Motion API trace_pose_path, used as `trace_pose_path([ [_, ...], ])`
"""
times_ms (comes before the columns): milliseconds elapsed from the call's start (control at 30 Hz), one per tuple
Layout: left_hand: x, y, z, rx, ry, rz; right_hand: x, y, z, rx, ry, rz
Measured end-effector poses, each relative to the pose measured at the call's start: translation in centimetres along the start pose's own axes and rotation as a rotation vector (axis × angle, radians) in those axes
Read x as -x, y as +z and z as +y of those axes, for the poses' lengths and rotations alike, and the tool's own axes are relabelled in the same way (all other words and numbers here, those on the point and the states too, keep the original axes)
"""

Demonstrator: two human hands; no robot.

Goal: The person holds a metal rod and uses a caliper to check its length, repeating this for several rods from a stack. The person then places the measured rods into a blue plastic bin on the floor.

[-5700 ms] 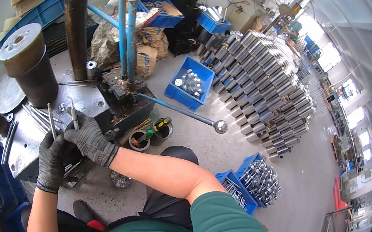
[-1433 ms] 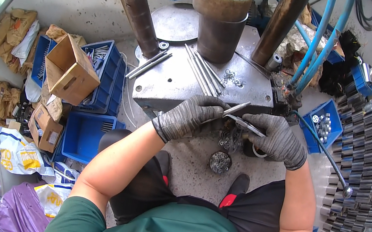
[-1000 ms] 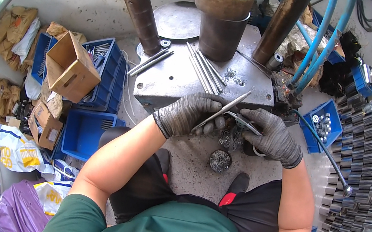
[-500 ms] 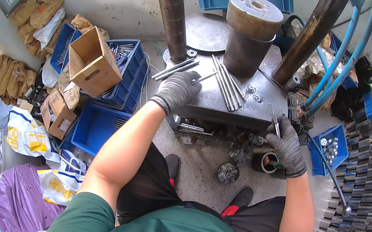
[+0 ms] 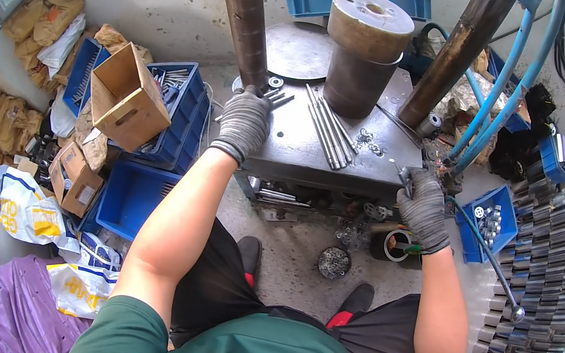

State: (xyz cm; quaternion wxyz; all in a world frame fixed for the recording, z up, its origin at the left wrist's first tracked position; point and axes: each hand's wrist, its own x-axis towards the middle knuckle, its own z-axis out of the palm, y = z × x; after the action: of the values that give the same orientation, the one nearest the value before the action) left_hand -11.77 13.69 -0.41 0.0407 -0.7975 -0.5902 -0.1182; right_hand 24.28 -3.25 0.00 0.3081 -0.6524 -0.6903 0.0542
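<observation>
My gloved left hand (image 5: 245,122) rests at the left end of the steel press table (image 5: 286,155), closed over the metal rods there; its fingertips are hidden. Rod ends (image 5: 278,98) stick out beside it. Several more slim rods (image 5: 326,130) lie side by side mid-table. Just off the table's front right corner, my gloved right hand (image 5: 425,209) is closed around a slim metal tool (image 5: 400,172), mostly covered by the fingers, so its kind cannot be made out. Small metal rings (image 5: 370,143) lie loose on the table.
A thick steel cylinder (image 5: 364,55) stands on the table between two posts. Blue crates (image 5: 184,119) and an open cardboard box (image 5: 129,102) are at left. On the right are a blue bin of parts (image 5: 506,248), stacked metal tubes (image 5: 539,294) and blue hoses (image 5: 493,100).
My left hand has moved left onto the rods at the table's left end, with the rod it held no longer showing apart. The right hand keeps its tool, now turned more leftward. The view has shifted slightly.
</observation>
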Motion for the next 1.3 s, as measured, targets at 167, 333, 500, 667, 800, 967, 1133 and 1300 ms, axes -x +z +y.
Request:
trace_pose_path([
  [167, 0.6, 0.1, 2.5, 0.298, 0.080, 0.069, -0.4, 0.4, 0.3, 0.231, -0.113, -0.059],
  [333, 1.5, 0.2, 5.7, 0.409, 0.376, -0.066, -0.5, 1.2, 0.5, 0.269, -0.148, -0.090],
  [500, 2.2, -0.3, 6.1, 0.447, 0.408, -0.077, -0.5, 1.4, 0.4, 0.328, -0.200, -0.112],
  [667, 2.2, -0.8, 5.5, 0.377, 0.436, -0.177, -0.7, 1.6, 0.6, 0.320, -0.233, -0.079],
  [800, 2.6, -1.1, 5.5, 0.367, 0.449, -0.205, -0.9, 1.9, 0.9, 0.295, -0.214, -0.072],
  [967, 3.0, -1.1, 5.9, 0.370, 0.450, -0.166, -0.9, 2.2, 1.2, 0.330, -0.225, -0.062],
  [1133, 3.0, -1.1, 5.7, 0.332, 0.430, -0.174, -1.0, 2.3, 1.4, 0.299, -0.231, -0.046],
  [1300, 3.1, -1.9, 5.6, 0.293, 0.437, -0.229, -1.1, 1.8, 1.3, 0.081, -0.157, -0.001],
])
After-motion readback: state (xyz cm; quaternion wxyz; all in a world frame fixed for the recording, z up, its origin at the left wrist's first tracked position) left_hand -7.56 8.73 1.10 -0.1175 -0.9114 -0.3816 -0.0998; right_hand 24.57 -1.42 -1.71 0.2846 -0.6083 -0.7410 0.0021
